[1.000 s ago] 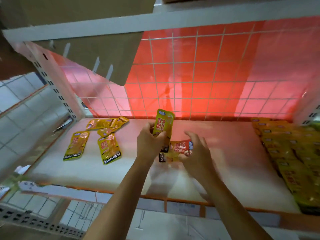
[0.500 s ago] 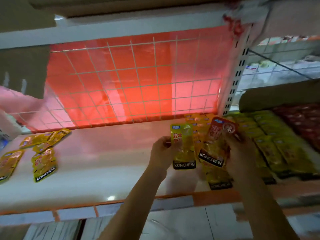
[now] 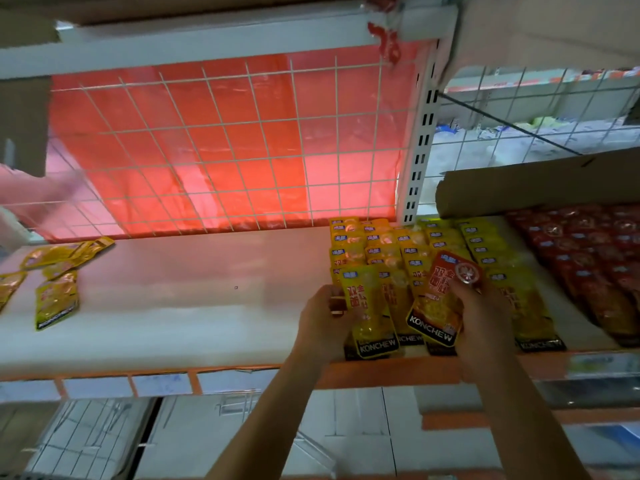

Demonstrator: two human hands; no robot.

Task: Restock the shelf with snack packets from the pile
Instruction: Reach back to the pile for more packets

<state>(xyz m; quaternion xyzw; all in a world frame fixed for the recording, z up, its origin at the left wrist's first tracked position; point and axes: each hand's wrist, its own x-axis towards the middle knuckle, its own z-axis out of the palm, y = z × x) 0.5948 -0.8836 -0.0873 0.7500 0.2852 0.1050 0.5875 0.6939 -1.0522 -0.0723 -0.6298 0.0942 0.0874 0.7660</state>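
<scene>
My left hand (image 3: 323, 320) grips a yellow KONCHEW snack packet (image 3: 369, 310) by its left edge, held upright over the front of the shelf. My right hand (image 3: 485, 317) holds an orange-topped KONCHEW packet (image 3: 440, 299) just to the right of it. Both packets hover over the stocked rows of yellow packets (image 3: 391, 244) on the white shelf (image 3: 194, 289). A loose pile of yellow packets (image 3: 57, 271) lies at the shelf's far left.
Rows of red packets (image 3: 588, 258) fill the neighbouring bay on the right, under a cardboard flap (image 3: 536, 181). A white wire grid (image 3: 221, 147) with red backing closes the rear. A perforated upright (image 3: 420, 140) divides the bays. An orange strip (image 3: 381, 374) edges the shelf front.
The view and both hands shifted right from the loose pile to the stocked rows. The two packets were carried along and now sit lower over the front row.
</scene>
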